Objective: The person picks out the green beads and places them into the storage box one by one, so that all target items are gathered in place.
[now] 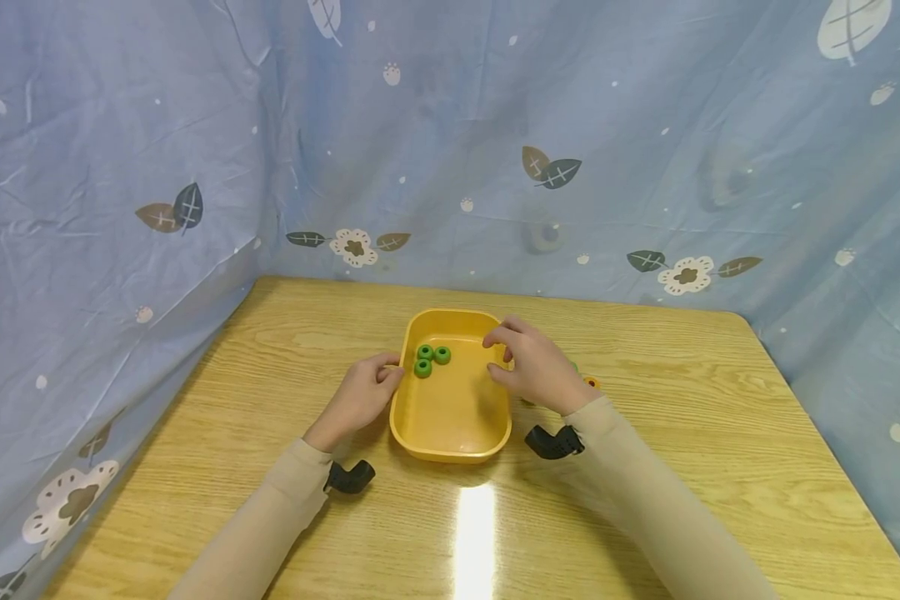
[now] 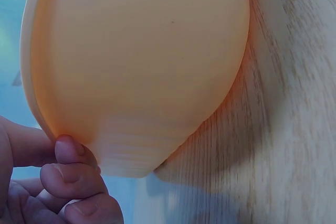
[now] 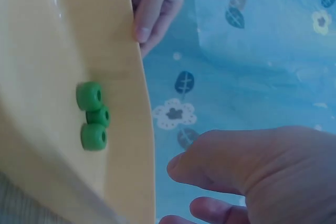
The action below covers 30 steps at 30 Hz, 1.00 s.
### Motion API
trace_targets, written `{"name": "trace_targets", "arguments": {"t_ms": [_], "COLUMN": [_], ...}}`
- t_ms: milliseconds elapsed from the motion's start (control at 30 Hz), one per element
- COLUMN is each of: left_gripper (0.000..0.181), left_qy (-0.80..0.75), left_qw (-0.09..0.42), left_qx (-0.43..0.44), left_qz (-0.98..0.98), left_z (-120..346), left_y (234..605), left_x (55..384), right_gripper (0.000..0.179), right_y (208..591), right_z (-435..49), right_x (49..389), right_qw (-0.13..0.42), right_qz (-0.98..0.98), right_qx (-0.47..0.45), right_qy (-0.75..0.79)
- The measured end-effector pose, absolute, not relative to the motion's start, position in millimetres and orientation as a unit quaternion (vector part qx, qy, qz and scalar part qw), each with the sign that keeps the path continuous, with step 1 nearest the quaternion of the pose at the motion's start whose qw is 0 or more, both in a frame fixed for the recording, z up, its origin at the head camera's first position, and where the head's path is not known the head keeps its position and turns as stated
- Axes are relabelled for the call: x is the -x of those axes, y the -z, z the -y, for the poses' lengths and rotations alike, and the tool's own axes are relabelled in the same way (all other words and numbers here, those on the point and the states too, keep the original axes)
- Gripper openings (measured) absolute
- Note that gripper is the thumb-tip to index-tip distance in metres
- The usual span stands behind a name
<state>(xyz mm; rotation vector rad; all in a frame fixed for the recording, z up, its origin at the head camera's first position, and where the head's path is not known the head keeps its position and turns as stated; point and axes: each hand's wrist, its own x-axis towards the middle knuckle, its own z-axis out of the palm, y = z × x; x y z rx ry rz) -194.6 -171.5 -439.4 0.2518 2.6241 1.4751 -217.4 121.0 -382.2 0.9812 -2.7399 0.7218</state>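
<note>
A yellow plastic tub (image 1: 461,417) stands on the wooden table. Three green beads (image 1: 423,367) with dark holes lie together inside it near its left wall; the right wrist view shows the same beads (image 3: 94,137) close up. My left hand (image 1: 360,397) pinches the tub's left rim between thumb and fingers, and the left wrist view shows the fingertips (image 2: 79,179) at that rim. Over the right rim hovers my right hand (image 1: 537,364), thumb and fingers spread apart and bent a little. Nothing shows between them.
Right of the tub, an orange bead (image 1: 592,382) and a green piece (image 1: 574,367) lie partly hidden behind my right hand. A black wrist mount (image 1: 551,442) sits under my right sleeve, another (image 1: 351,477) under the left. A blue patterned curtain (image 1: 450,150) hangs around the table (image 1: 330,325).
</note>
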Motion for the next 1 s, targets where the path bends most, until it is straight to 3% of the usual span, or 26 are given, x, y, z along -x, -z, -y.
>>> {"name": "trace_targets", "arguments": {"t_ms": [500,1000], "left_gripper": [0.038,0.036], "left_qy": [-0.486,-0.486], "left_qw": [0.054,0.053], "left_qx": [-0.083,-0.088], "left_qz": [-0.868,-0.868], "left_z": [168.7,172.1], "left_y": [442.9,439.8], "left_x": [188.9,194.9], "right_gripper": [0.026,0.026], "right_y": [407.5,427.9], "right_z": [-161.6,-165.8], "right_x": [199.3,197.5], "right_qw": [0.098,0.072], "right_qz": [0.916,0.93], "right_qx": [-0.302,-0.292], "right_qy": [-0.244,-0.21]}}
